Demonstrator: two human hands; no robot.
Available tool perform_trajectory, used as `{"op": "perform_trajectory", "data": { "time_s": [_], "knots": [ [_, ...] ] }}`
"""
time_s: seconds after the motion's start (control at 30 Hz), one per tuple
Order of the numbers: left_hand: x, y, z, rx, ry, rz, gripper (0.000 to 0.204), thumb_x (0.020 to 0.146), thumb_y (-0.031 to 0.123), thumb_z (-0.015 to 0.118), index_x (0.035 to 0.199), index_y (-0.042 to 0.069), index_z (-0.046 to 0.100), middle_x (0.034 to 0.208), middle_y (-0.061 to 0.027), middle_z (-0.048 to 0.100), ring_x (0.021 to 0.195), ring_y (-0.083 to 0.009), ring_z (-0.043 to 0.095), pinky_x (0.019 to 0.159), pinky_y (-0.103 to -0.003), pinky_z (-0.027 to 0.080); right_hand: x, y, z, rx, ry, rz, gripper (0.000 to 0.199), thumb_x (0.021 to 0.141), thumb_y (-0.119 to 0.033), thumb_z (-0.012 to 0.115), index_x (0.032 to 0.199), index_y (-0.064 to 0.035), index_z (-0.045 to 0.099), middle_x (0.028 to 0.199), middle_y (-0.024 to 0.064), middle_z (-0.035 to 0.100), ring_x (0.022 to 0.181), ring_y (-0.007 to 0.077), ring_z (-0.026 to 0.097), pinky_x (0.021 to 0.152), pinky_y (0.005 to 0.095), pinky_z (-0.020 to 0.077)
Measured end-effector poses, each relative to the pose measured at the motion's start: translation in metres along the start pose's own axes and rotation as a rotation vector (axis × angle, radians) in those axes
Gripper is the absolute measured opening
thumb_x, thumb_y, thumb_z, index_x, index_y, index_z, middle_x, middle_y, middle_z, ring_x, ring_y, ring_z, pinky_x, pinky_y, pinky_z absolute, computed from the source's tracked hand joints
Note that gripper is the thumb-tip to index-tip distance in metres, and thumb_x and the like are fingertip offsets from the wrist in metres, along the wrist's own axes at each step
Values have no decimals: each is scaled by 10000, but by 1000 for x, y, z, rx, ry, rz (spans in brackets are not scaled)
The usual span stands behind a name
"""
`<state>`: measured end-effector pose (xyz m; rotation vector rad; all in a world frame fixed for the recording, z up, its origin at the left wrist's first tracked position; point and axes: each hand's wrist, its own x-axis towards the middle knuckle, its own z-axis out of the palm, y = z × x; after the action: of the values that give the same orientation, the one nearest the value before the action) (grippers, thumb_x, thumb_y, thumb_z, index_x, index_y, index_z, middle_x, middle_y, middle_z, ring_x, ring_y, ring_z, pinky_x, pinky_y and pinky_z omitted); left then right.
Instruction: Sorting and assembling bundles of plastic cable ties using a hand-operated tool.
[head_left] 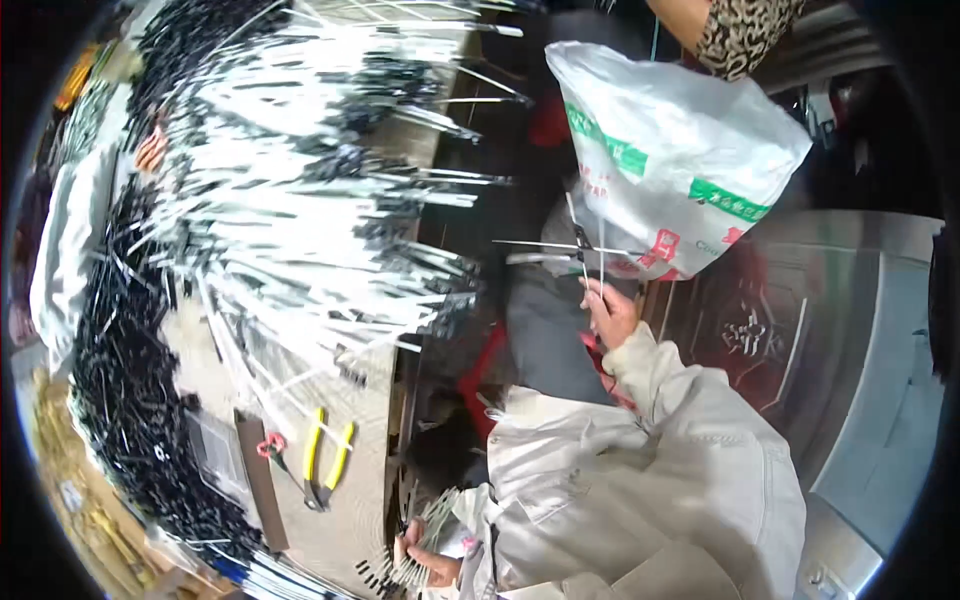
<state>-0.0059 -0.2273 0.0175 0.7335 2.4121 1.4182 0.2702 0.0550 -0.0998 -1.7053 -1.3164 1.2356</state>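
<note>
My left hand, low in the picture beside the table edge, is closed round a bundle of thin white strips with dark tips. Farther out, my right hand pinches a few thin white strips with black parts; they cross one another in front of a plastic bag. This bag is white with green bands and red print, and it stands just beyond my right fingers. A large heap of similar white strips with black ends covers the far part of the table.
Yellow-handled pliers and small red-handled scissors lie on the near tabletop. Black pieces pile up along the table's left side, next to a white bag. Another person's arm with a patterned sleeve reaches in behind the plastic bag.
</note>
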Motion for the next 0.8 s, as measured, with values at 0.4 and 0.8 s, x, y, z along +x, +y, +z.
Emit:
{"op": "perform_trajectory", "data": {
  "time_s": [0.4,0.8],
  "knots": [
    [-36,17,47,-407,137,232,148,953,118,398,1064,21,395,890,-263,599,761,-331,625,692,-403,536,-69,-103,-7,-226,-593,-617,372,941,-192,416,1180,80,499,801,112,558,536,136,521,513,265,425],
    [-72,56,35,-703,176,314,230,898,-64,373,1090,-103,494,1107,-196,588,1003,-223,594,858,-280,474,-174,-115,18,-111,-610,-1230,356,712,111,589,1039,-19,642,796,126,582,644,210,561,544,268,435]
  ]
}}
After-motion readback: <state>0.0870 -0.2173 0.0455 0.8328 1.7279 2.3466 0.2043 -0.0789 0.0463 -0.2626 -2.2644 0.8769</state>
